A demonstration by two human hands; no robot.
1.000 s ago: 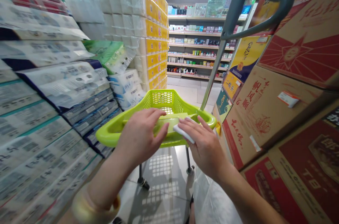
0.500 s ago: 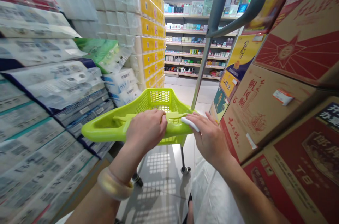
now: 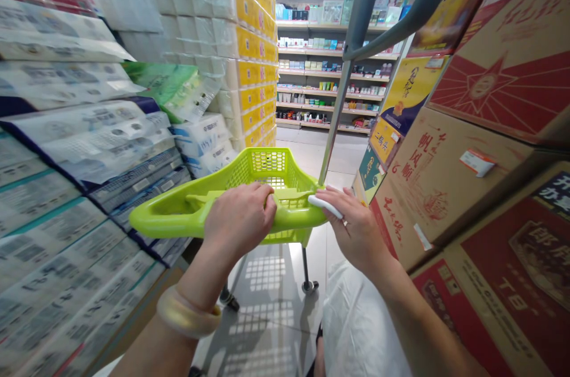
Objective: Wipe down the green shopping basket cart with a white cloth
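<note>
A lime green plastic basket cart (image 3: 178, 214) on thin legs with wheels stands in a narrow store aisle in front of me. My left hand (image 3: 240, 219), with a pale bangle on its wrist, is curled over the near rim of the basket. My right hand (image 3: 356, 231) sits at the rim's right end, fingers closed on a small white folded cloth (image 3: 325, 206) pressed to the plastic. A grey pole and curved handle (image 3: 356, 38) rise from the cart's right side. The basket's inside looks bare.
Wrapped packs of tissue paper (image 3: 80, 145) are stacked high on the left, close to the cart. Brown and red cardboard boxes (image 3: 467, 145) are piled on the right. Store shelves (image 3: 320, 92) cross the far end. The tiled floor (image 3: 271, 311) runs between.
The basket's near rim has swung left and tipped slightly. My left hand went from flat on it to curled over it. My right hand slid the white cloth along the rim to its right end.
</note>
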